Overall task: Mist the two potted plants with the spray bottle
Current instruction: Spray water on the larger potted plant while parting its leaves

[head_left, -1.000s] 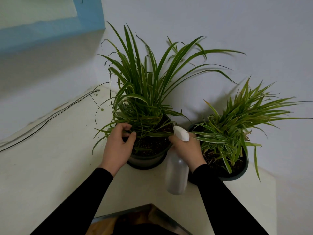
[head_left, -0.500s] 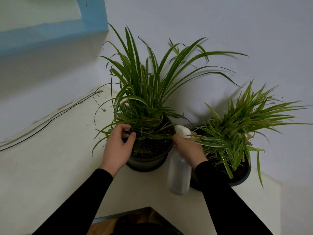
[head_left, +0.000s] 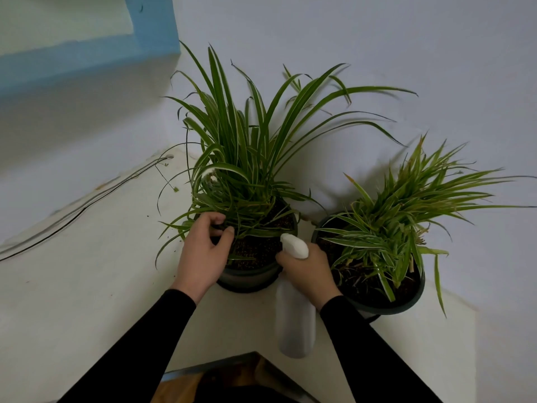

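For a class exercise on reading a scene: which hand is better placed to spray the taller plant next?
Right. The right hand grips the spray bottle, nozzle toward the taller plant; the left hand is busy holding that plant.

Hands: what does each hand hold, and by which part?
The right hand grips the spray bottle at its neck, just below the white spray head. The left hand holds the taller plant's pot by its rim, fingers curled among low leaves.

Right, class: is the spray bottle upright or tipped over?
Upright: the right hand grips the spray bottle at its neck, with the white nozzle on top and the body below.
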Available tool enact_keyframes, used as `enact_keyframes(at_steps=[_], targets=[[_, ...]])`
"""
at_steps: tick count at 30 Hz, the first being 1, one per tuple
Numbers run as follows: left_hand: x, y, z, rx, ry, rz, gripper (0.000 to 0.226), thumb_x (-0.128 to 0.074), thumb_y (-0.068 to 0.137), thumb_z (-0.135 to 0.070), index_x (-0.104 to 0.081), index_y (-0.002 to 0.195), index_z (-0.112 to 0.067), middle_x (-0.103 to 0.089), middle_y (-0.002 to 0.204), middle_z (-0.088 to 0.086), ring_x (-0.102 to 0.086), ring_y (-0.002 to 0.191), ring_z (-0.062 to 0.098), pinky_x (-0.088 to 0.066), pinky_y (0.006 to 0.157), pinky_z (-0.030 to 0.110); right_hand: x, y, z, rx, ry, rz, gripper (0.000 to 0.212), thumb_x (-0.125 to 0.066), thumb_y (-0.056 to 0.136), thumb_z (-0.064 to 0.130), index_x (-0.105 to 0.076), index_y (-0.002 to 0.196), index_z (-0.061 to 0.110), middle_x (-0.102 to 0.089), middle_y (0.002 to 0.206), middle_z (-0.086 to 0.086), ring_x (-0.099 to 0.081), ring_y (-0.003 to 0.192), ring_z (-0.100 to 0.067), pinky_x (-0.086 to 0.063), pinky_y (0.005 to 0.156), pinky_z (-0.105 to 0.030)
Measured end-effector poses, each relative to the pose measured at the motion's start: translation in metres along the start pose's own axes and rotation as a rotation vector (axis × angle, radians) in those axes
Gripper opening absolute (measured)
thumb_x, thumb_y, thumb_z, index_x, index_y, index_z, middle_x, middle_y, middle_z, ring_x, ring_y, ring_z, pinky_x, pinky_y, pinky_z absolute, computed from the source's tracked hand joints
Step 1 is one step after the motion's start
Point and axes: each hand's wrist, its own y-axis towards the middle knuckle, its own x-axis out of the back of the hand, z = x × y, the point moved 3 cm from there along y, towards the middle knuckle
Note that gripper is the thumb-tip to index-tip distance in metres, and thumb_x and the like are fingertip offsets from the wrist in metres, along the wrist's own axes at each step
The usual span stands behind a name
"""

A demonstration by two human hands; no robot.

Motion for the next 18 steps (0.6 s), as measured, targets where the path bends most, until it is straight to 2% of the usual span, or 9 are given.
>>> enact_keyframes(at_steps=[3, 7, 9, 12, 14, 16, 18], targets=[[-0.002, 0.000, -0.004, -0.006, 0.012, 0.006, 0.024, -0.062, 0.093, -0.027, -0.058, 0.117, -0.024, -0.060, 0.113, -0.012, -0.061, 0.098, 0.004, -0.048, 0.073, 0.022, -0.004, -0.006, -0.004, 0.004, -0.005, 0.014, 0.037, -0.073, 0.082, 0.023, -0.064, 0.093, -0.011, -0.058, 0.078, -0.011, -0.054, 0.072, -0.024, -0.041, 0.064, -0.038], [-0.002, -0.003, -0.005, -0.015, 0.029, 0.010, 0.025, -0.063, 0.093, -0.025, -0.057, 0.117, -0.024, -0.059, 0.110, -0.014, -0.061, 0.096, 0.003, -0.044, 0.070, 0.017, -0.010, -0.011, -0.008, 0.027, -0.022, 0.042, 0.047, -0.065, 0.071, 0.037, -0.062, 0.086, -0.008, -0.061, 0.075, -0.023, -0.057, 0.069, -0.027, -0.042, 0.062, -0.039], [-0.001, -0.004, -0.006, -0.018, 0.028, 0.006, 0.024, -0.064, 0.092, -0.023, -0.058, 0.115, -0.023, -0.060, 0.106, -0.012, -0.061, 0.092, 0.004, -0.043, 0.068, 0.015, -0.011, -0.013, -0.010, 0.037, -0.020, 0.039, 0.051, -0.064, 0.070, 0.040, -0.064, 0.090, -0.008, -0.062, 0.078, -0.026, -0.057, 0.069, -0.027, -0.042, 0.062, -0.040], [-0.001, -0.004, -0.007, -0.034, 0.017, 0.008, 0.020, -0.063, 0.092, -0.021, -0.059, 0.111, -0.024, -0.062, 0.100, -0.007, -0.061, 0.084, 0.007, -0.044, 0.065, 0.017, -0.012, -0.015, -0.012, 0.054, -0.001, 0.018, 0.042, -0.068, 0.076, 0.031, -0.063, 0.087, -0.008, -0.060, 0.073, -0.016, -0.058, 0.067, -0.029, -0.043, 0.061, -0.039], [-0.002, -0.004, -0.007, -0.046, 0.006, 0.021, 0.018, -0.063, 0.092, -0.021, -0.059, 0.109, -0.025, -0.063, 0.098, -0.005, -0.062, 0.083, 0.011, -0.046, 0.066, 0.021, -0.014, -0.015, -0.013, 0.078, -0.024, 0.028, 0.040, -0.068, 0.074, 0.033, -0.063, 0.083, -0.006, -0.063, 0.074, -0.019, -0.064, 0.069, -0.037, -0.049, 0.062, -0.042], [-0.003, -0.004, -0.007, -0.053, 0.004, 0.036, 0.018, -0.063, 0.092, -0.020, -0.059, 0.109, -0.025, -0.063, 0.098, -0.005, -0.062, 0.084, 0.010, -0.047, 0.067, 0.022, -0.016, -0.015, -0.012, 0.092, -0.059, 0.049, 0.036, -0.068, 0.074, 0.033, -0.066, 0.084, -0.001, -0.071, 0.084, -0.023, -0.072, 0.078, -0.038, -0.058, 0.068, -0.050], [-0.004, -0.005, -0.007, -0.058, 0.000, 0.045, 0.018, -0.064, 0.092, -0.019, -0.059, 0.108, -0.025, -0.063, 0.099, -0.006, -0.062, 0.085, 0.008, -0.047, 0.067, 0.021, -0.016, -0.017, -0.012, 0.108, -0.094, 0.062, 0.027, -0.069, 0.077, 0.032, -0.067, 0.082, 0.006, -0.073, 0.088, -0.020, -0.073, 0.083, -0.037, -0.061, 0.077, -0.053]])
